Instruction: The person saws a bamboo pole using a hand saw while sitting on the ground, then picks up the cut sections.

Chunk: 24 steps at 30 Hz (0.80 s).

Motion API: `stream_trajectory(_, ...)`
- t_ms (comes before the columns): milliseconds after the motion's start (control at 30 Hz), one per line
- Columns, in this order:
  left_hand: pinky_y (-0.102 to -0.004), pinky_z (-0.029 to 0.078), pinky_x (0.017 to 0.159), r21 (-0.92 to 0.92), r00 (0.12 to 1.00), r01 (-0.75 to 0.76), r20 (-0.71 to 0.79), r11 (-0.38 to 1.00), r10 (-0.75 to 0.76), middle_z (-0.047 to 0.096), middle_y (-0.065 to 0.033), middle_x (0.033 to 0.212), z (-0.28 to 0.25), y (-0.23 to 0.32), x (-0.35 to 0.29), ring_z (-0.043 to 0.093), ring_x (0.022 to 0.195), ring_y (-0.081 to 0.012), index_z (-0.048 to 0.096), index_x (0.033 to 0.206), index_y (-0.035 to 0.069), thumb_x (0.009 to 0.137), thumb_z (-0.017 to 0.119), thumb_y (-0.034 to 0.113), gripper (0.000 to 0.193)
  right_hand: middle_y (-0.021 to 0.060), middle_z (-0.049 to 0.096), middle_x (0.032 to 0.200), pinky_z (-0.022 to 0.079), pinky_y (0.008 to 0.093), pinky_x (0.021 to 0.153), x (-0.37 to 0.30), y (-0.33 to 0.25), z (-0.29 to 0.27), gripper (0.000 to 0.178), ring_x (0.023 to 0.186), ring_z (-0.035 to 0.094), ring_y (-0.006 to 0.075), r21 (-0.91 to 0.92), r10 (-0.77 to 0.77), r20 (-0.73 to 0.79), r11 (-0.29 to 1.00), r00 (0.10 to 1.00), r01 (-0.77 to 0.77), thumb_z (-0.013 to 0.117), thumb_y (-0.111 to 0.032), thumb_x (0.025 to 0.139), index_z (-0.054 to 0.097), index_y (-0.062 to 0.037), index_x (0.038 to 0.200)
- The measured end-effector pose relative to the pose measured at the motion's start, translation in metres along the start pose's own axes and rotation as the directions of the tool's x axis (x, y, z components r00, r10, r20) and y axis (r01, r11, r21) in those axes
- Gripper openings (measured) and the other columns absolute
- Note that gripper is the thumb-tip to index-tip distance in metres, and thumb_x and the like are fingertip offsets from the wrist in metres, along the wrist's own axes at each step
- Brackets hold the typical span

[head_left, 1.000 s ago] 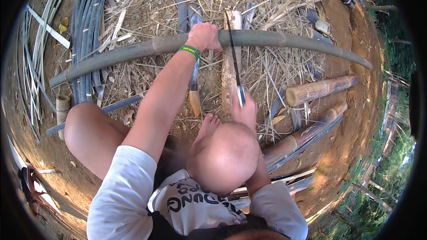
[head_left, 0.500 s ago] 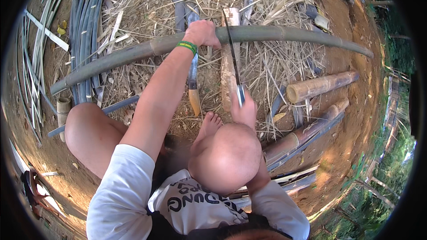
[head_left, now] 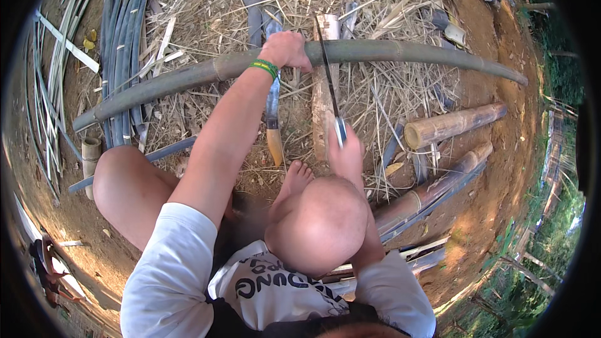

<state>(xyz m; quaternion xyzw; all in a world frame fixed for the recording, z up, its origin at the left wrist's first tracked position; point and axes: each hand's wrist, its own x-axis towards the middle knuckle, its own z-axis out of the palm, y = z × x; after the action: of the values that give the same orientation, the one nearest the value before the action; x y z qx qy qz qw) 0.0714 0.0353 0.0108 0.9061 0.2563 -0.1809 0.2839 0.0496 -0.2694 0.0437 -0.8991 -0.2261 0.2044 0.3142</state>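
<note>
A long green bamboo pole (head_left: 413,52) lies crosswise in front of me. From above, my left hand (head_left: 287,49) is closed around it just left of its middle. My right hand (head_left: 347,152), beside my raised knee, grips a hand saw (head_left: 332,91) by its handle. The thin dark blade runs away from me across the pole, just right of my left hand. Under the pole, a light wooden board (head_left: 320,122) lies lengthwise. A large knife (head_left: 273,141) with a wooden handle rests on the ground below my left hand, its blade passing partly beneath the pole.
Bundled dark bamboo lengths (head_left: 128,31) and thin strips (head_left: 47,87) lie at left. Cut bamboo pieces (head_left: 454,126) lie at right. Shavings (head_left: 200,19) cover the ground ahead. My bare foot (head_left: 297,177) is close to the board. A short bamboo stub (head_left: 91,153) stands near my left knee.
My right hand and the saw have shifted slightly away from me against the pole. My left hand keeps its hold, and the pole stays in place.
</note>
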Motion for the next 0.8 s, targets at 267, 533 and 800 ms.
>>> stream_trajectory(267, -0.0451, 0.057, 0.098, -0.008, 0.984, 0.083, -0.157, 0.996, -0.084, 0.077, -0.0182, 0.111, 0.007, 0.013, -0.008, 0.074, 0.110, -0.0314, 0.069, 0.115, 0.003, 0.063, 0.088, 0.049, 0.072, 0.0332, 0.070, 0.082, 0.056, 0.0582, 0.076, 0.095, -0.038, 0.031, 0.038, 0.084, 0.071, 0.0531, -0.050, -0.117, -0.095, 0.992, 0.989, 0.113, 0.065, -0.032, 0.099, 0.070, 0.0062, 0.099)
stream_trajectory(533, -0.0472, 0.058, 0.086, 0.145, 0.823, 0.082, -0.567, 0.986, 0.015, 0.074, -0.0152, 0.106, 0.049, 0.014, -0.010, 0.075, 0.099, -0.0350, 0.064, 0.106, 0.008, 0.074, 0.080, 0.022, 0.038, 0.0330, 0.070, 0.081, 0.057, 0.0564, 0.074, 0.088, -0.045, 0.022, 0.037, 0.083, 0.071, 0.0519, -0.058, -0.131, -0.080, 0.990, 0.988, 0.126, 0.065, -0.031, 0.100, 0.070, 0.0057, 0.097)
stream_trajectory(800, -0.0470, 0.058, 0.088, 0.130, 0.882, 0.025, -0.469, 0.991, 0.039, 0.076, -0.0151, 0.103, 0.041, 0.003, -0.011, 0.076, 0.097, -0.0348, 0.067, 0.109, 0.007, 0.077, 0.076, 0.020, 0.036, 0.0291, 0.071, 0.082, 0.056, 0.0530, 0.074, -0.028, -0.015, -0.008, 0.034, 0.086, 0.072, 0.0509, -0.087, 0.114, 0.029, 0.990, 0.993, -0.111, 0.064, -0.030, 0.101, 0.068, 0.0030, 0.110)
